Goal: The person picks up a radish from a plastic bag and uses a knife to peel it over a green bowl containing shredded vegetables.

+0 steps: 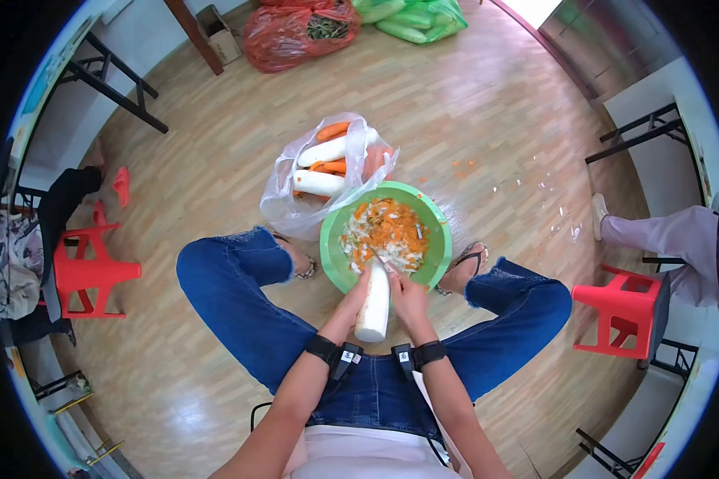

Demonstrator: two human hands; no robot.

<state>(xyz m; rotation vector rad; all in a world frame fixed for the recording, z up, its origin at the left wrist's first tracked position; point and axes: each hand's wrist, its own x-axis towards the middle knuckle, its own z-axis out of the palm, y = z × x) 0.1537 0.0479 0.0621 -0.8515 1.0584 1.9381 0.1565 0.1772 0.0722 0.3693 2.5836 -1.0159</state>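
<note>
Left hand (358, 291) wrapped around white radish (373, 310), gripping its side. Right hand (407, 299) curled against radish's other side; can't tell what it grips. Radish upright between knees, tip over near rim of green bowl (331, 239) on floor, bowl holding orange and white shreds. Plastic bag (284, 188) of carrots and radishes touching bowl's far side.

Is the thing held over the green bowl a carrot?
No, the left hand holds a white radish over the bowl of orange and white peels.
</note>
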